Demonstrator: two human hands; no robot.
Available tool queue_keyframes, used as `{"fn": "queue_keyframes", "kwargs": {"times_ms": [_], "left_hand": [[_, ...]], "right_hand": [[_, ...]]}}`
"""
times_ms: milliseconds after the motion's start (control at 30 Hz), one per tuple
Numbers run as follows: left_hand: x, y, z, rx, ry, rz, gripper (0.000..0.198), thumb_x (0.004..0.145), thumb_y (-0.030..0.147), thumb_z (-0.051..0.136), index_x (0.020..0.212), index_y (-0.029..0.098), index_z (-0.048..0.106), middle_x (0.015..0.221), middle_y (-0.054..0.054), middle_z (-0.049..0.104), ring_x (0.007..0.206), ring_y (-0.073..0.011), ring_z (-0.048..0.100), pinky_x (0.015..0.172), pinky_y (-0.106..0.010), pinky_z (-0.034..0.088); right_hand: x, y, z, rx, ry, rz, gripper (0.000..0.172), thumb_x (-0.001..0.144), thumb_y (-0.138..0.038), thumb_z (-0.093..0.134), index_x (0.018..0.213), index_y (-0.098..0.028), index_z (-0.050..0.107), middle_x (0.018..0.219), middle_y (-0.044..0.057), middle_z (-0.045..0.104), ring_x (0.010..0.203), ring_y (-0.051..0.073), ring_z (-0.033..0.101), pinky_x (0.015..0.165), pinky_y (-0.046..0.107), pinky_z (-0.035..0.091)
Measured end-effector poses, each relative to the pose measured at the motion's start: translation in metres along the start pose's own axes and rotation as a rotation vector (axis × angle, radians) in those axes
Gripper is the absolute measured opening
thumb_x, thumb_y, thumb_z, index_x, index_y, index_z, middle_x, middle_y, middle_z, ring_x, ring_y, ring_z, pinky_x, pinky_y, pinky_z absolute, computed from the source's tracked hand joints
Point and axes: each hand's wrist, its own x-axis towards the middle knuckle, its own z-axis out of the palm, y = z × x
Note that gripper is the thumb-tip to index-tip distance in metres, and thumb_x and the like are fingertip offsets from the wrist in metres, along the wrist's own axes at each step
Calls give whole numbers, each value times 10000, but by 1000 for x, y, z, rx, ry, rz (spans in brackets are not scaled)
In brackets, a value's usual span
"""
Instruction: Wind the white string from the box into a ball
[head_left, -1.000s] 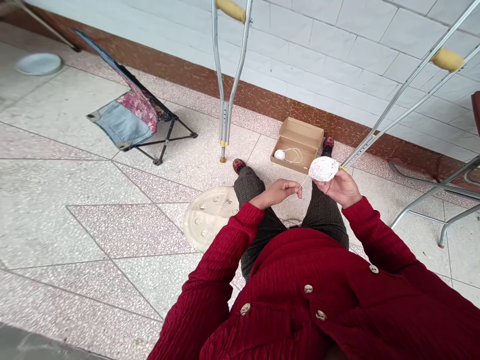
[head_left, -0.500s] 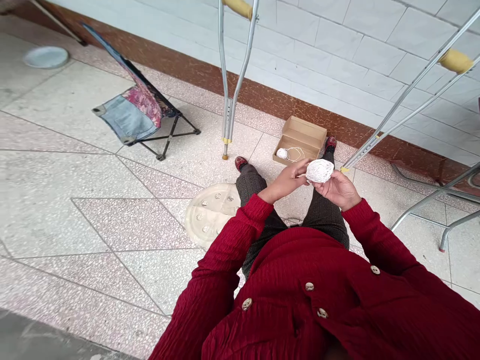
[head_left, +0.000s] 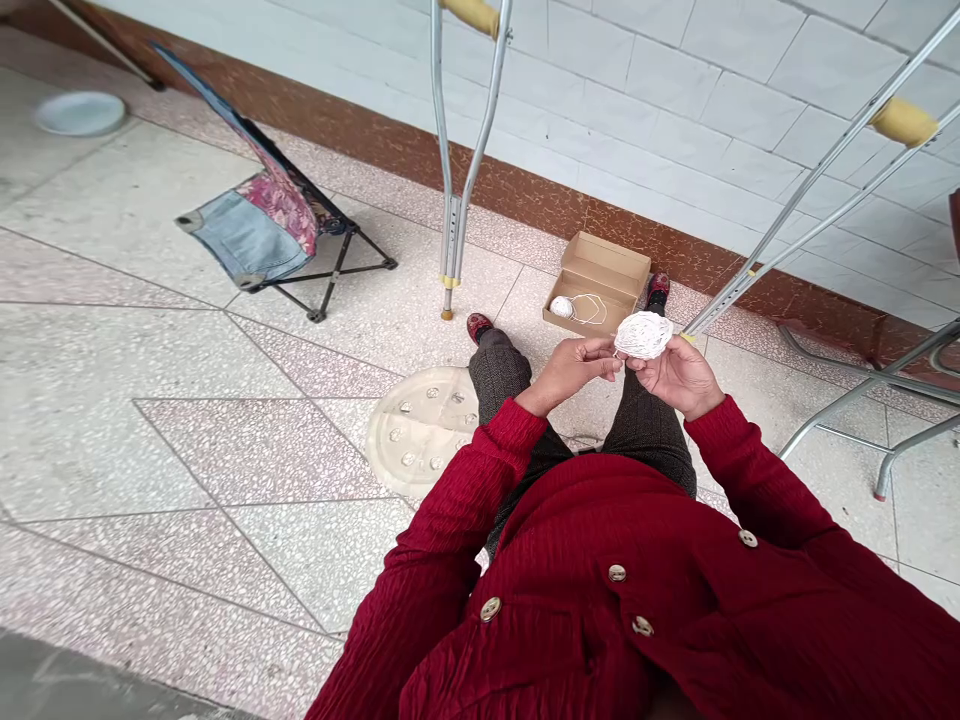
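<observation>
A white ball of yarn (head_left: 643,335) rests in the fingers of my right hand (head_left: 684,376), held up above my lap. Just left of it, my left hand (head_left: 574,371) is closed, thumb and fingertips pinched on what looks like a thin strand at the ball's edge. Beyond my hands, an open cardboard box (head_left: 609,268) sits on the floor. Inside lies a smaller white ball of yarn (head_left: 562,307) with a loose loop of strand (head_left: 594,305) beside it.
Crutches (head_left: 452,240) lean at the tiled wall, another one (head_left: 739,285) to the right. A folding chair (head_left: 262,235) stands left, and a round beige plastic stool (head_left: 386,425) is beside my leg. Metal chair legs (head_left: 844,400) are at right; a pale basin (head_left: 81,113) lies far left.
My left fingers have drawn off the ball's side and closed into a pinch slightly lower and to the left. The yarn ball has shifted a little to the right and up.
</observation>
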Motion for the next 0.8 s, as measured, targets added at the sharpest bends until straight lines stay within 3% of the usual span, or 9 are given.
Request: {"fn": "queue_keyframes", "kwargs": {"times_ms": [133, 333, 600, 800], "left_hand": [[-1, 1, -9, 194, 31, -19, 342, 879, 428, 648, 737, 119, 684, 681, -28, 671, 590, -99, 607, 619, -229, 501], [-8, 0, -20, 458, 31, 48, 355, 953, 346, 522, 704, 138, 664, 648, -19, 657, 611, -102, 598, 643, -216, 467], [-28, 1, -25, 492, -43, -33, 395, 963, 368, 501, 668, 142, 634, 636, -6, 635, 599, -95, 570, 637, -207, 440], [-40, 10, -26, 518, -195, -74, 403, 964, 385, 500, 689, 136, 655, 642, -14, 644, 623, -106, 577, 659, -218, 436]], "right_hand": [[-1, 4, -2, -4, 20, 5, 381, 756, -296, 665, 1128, -225, 626, 967, 41, 744, 715, 161, 643, 535, 228, 519], [-6, -1, 1, -54, 16, -37, 396, 749, -300, 661, 1135, -228, 608, 992, 47, 739, 769, 181, 661, 544, 250, 534], [0, -35, -2, -185, 114, -215, 393, 738, -291, 696, 1118, -245, 610, 948, 22, 743, 711, 163, 676, 535, 248, 548], [22, -45, -6, -477, 282, -349, 417, 732, -338, 745, 1097, -257, 562, 884, -3, 717, 655, 141, 674, 464, 201, 475]]}}
